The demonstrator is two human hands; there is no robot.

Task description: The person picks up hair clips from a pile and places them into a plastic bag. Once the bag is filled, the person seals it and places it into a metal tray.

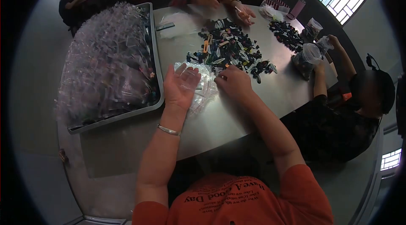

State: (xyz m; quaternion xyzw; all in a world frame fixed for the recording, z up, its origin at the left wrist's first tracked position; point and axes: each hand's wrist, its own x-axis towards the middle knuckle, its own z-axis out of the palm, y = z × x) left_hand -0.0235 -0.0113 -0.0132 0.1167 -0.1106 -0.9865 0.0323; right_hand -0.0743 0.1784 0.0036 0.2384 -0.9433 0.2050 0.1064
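My left hand point(181, 89) is palm up with its fingers curled around a clear plastic bag point(186, 77). Under and beside it lies a stack of clear bags point(204, 87) on the metal table point(224, 115). My right hand point(233, 82) is just right of the stack, at the near edge of a pile of small dark and coloured pieces point(230, 47). Its fingertips are pinched together; whatever they hold is too small to make out. An orange clip point(206, 46) shows in the pile.
On the left, a large grey tray point(158, 68) is heaped with filled clear bags point(110, 60). Across the table are another person's hands point(245, 14). At right, a person in a black cap handles a bag point(311, 53) near a second dark pile point(286, 34).
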